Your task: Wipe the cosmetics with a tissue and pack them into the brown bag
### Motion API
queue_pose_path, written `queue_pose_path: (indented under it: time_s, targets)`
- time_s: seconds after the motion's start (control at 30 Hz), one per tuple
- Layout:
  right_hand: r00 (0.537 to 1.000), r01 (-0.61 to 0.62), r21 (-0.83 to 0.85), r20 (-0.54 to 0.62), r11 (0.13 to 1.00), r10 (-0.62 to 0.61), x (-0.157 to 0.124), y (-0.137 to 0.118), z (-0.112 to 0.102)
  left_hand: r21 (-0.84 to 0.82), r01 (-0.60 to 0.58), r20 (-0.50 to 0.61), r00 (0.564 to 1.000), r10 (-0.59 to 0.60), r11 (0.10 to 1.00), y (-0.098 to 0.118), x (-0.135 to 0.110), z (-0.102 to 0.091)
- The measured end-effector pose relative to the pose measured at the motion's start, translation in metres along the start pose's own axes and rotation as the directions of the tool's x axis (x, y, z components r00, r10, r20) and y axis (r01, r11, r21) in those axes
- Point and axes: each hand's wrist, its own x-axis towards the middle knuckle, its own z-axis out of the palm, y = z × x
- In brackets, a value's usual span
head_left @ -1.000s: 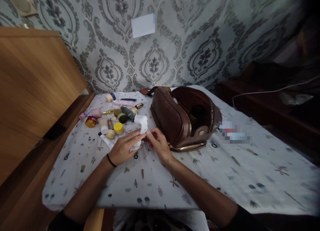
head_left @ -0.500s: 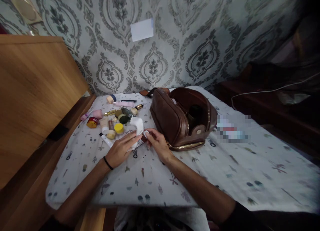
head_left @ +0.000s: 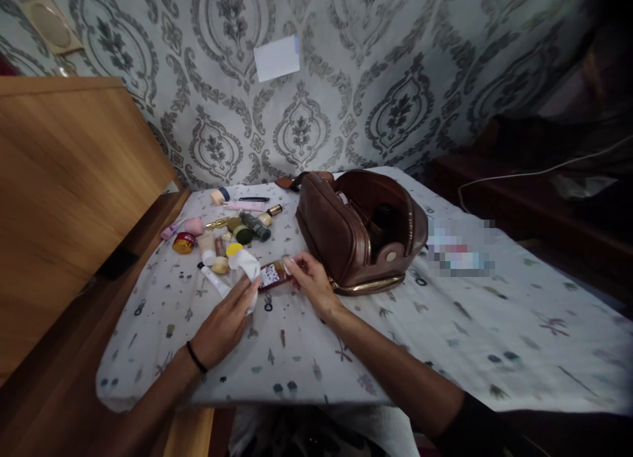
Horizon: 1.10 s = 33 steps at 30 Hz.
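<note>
My right hand (head_left: 312, 284) grips the pale cap end of a small amber bottle (head_left: 277, 274) with a white label. The bottle lies sideways just above the cloth. A white tissue (head_left: 247, 266) is pinched in my left hand (head_left: 225, 322), against the bottle's other end; the fingertips there are partly hidden by the tissue. To the right of my right hand stands a brown cosmetic bag (head_left: 326, 229) with its top unzipped and a dark object inside. Left of my hands lie a yellow-lidded jar (head_left: 234, 249), a white tube (head_left: 215, 280) and a cream-coloured jar (head_left: 220, 266).
Further left and back are a red-gold jar (head_left: 183, 243), a pink tube (head_left: 244, 206), a dark green bottle (head_left: 257, 226) and several other cosmetics. A wooden cabinet (head_left: 74, 193) borders the left side. Beyond the bag lies a blurred-out item (head_left: 457, 249). A patterned wall rises behind.
My left hand has moved left and down with the tissue, uncovering the bottle's label and amber body. My right hand keeps its hold on the cap end.
</note>
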Motion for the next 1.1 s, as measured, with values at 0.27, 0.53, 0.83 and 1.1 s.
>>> queue_pose_path:
  time_s: [0.27,0.53,0.83,1.1]
  targets:
    - [0.999,0.010,-0.006,0.033,1.000,-0.010,0.000,-0.001,-0.002,0.172,-0.133,0.027,0.991,0.130,0.976,0.026,0.040,0.009]
    - [0.999,-0.037,-0.021,0.007,0.999,0.037,0.002,-0.002,-0.001,0.308,-0.337,0.090,0.941,0.326,0.890,0.017,0.016,0.004]
    - [0.998,-0.063,0.006,0.017,0.998,0.062,0.000,-0.005,0.002,0.160,-0.125,-0.120,0.982,0.145,0.979,0.000,-0.005,0.015]
    - [0.999,-0.046,0.052,0.006,0.998,0.046,0.001,-0.001,0.002,-0.171,0.223,-0.276,0.924,-0.264,0.960,-0.007,0.005,0.014]
